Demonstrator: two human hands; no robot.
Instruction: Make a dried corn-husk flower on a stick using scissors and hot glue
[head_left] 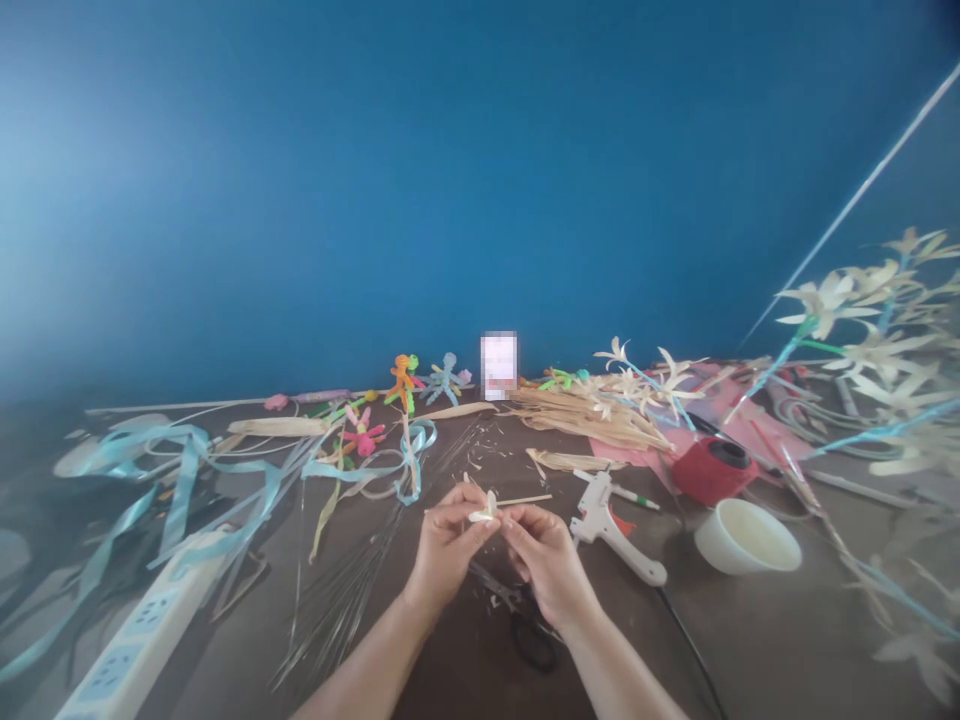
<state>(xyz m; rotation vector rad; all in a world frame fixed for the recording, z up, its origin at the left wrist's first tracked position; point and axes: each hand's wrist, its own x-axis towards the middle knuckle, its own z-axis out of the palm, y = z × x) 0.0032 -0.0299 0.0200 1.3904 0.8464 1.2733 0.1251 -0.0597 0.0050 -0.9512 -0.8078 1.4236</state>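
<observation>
A small cream-coloured flower piece (485, 509) is held up above the dark table, between my two hands. My left hand (448, 540) pinches its left side, fingers closed. My right hand (546, 558) meets it from the right with thumb and forefinger pressed together at its edge. Just behind the fingers lies a thin pale stick (525, 499). Beneath my hands, scissors (534, 640) with dark handles are partly covered by my right hand. A white glue gun (616, 530) rests to the right of my right hand.
Left are a white power strip (142, 625), light blue ribbon (187, 470) and thin wires (352, 590). Dried husks (592, 418) lie behind. On the right stand a white cup (748, 537), a red roll (709, 470) and husk flowers (825, 300) on blue stems. A blue wall rises behind the table.
</observation>
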